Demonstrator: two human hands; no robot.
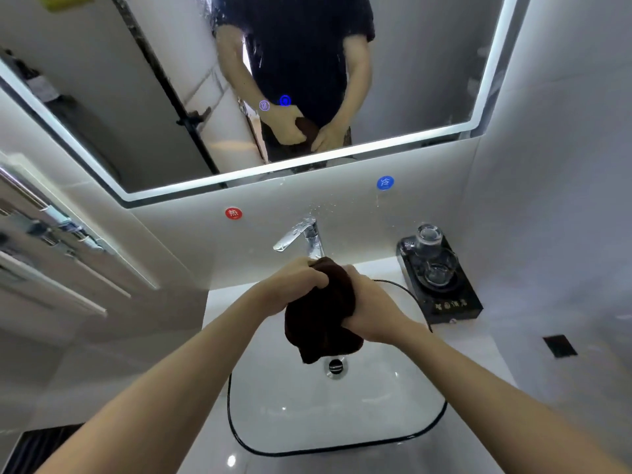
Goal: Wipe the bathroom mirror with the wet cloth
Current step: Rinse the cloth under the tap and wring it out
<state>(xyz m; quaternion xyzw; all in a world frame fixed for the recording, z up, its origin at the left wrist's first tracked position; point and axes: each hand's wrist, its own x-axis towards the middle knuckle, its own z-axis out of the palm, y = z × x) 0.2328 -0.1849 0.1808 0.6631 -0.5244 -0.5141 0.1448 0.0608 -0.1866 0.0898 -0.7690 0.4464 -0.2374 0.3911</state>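
A dark brown cloth (pixel 318 323) is bunched up between both my hands above the white sink (pixel 290 422). My left hand (pixel 294 282) grips its upper part. My right hand (pixel 369 313) clasps its right side. The cloth's lower end hangs toward the drain (pixel 336 366). The lit-edged bathroom mirror (pixel 427 63) fills the wall above and shows water streaks and my reflection holding the cloth.
A chrome faucet (pixel 304 236) stands behind the cloth. A black tray with glass cups (pixel 437 278) sits on the counter at right. Red (pixel 233 213) and blue (pixel 385 183) round stickers mark the wall. A towel rack (pixel 51 241) is at left.
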